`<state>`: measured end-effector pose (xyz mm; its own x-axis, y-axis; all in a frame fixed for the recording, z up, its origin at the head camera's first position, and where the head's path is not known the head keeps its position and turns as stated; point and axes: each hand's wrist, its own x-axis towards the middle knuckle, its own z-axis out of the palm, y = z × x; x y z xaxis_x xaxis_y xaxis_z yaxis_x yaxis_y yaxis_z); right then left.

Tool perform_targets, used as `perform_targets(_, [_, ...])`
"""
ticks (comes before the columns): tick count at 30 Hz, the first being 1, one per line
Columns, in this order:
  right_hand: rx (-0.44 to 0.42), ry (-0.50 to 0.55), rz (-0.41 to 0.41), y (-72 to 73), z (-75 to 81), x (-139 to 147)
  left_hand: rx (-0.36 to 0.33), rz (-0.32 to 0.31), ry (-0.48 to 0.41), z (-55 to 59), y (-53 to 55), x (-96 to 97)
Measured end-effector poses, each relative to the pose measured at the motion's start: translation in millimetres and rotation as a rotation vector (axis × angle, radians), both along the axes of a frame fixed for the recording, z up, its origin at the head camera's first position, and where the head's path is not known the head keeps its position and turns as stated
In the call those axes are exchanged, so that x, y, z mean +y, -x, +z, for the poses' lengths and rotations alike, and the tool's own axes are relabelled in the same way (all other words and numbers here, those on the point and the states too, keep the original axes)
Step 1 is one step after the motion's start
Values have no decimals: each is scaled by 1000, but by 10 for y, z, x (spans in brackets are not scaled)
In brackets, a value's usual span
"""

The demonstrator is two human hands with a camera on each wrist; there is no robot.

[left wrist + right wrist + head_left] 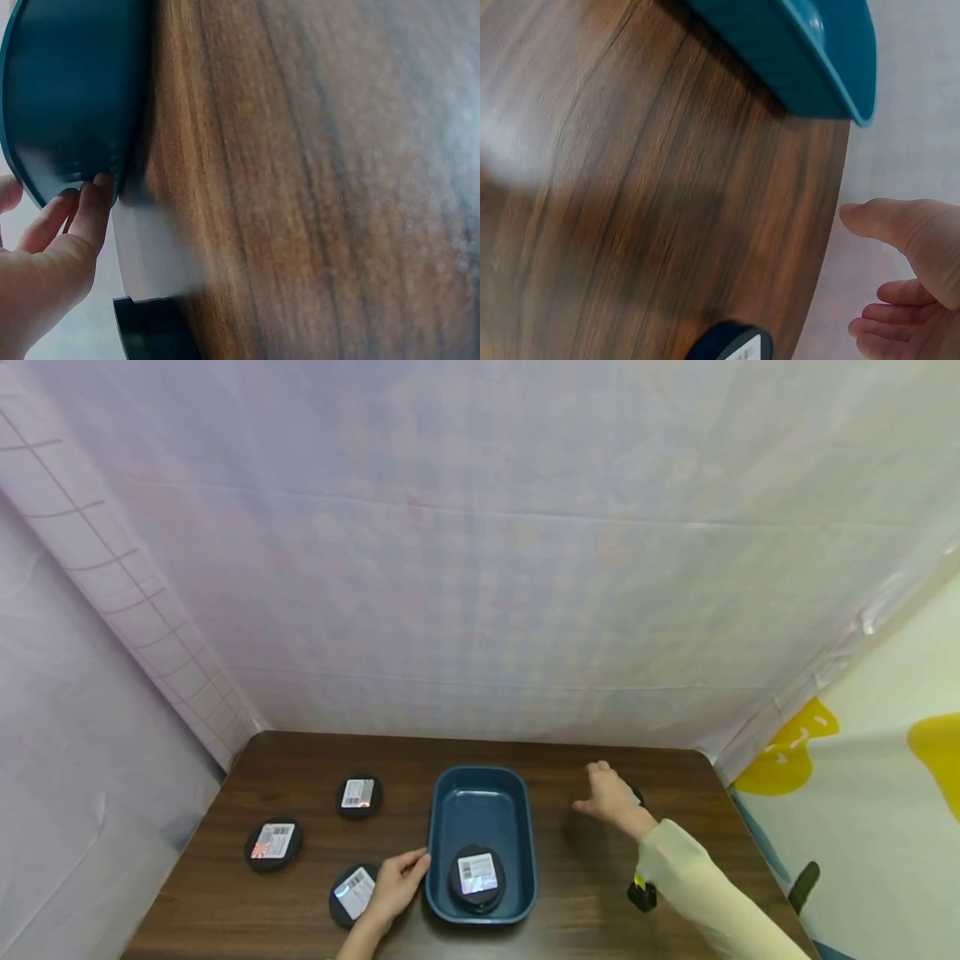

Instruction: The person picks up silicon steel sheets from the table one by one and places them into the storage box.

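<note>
A deep blue rectangular tray stands at the middle of the table. Inside its near end lies a round black disc-shaped container with a white barcode label. My left hand touches the tray's left wall with extended fingertips. Beside that hand is another black disc, partly covered by it. To the right of the tray, my right hand is raised over the table and holds nothing. Its thumb and fingers are spread apart. A labelled disc lies by it, mostly hidden behind the hand in the head view.
Two more labelled black discs, one farther back and one at the far left, lie on the brown wooden table. A pale sheet hangs along the table's back edge, and a patterned cloth is at the right.
</note>
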<state>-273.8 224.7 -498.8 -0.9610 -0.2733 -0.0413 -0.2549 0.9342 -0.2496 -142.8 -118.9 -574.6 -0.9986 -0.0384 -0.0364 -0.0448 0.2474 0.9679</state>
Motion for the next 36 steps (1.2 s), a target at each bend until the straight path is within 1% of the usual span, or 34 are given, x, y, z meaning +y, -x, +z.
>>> perform_targets(6, [27,16,-16,6,-28,152,4,0,5,-1,0,-1])
perform_targets(8, [24,11,-17,15,-49,209,6,4,8,-10,1,2])
perform_targets(11, [6,2,-39,23,-102,296,11,5,8,-21,-3,7])
perform_targets(13, [-19,0,-61,33,-142,352,18,2,7,-22,-9,9])
perform_targets(18, [-45,-12,-102,48,-200,452,26,-3,12,-4,-10,5])
perform_targets(20, [-42,-11,-118,71,-228,484,23,1,13,-1,-7,7])
perform_targets(28, [-28,17,-230,113,-377,605,18,4,15,-41,0,12])
perform_targets(33, [-32,27,-232,113,-393,656,10,4,3,-45,-2,18])
perform_targets(36, [-54,35,-237,121,-410,681,12,3,4,-30,-2,14])
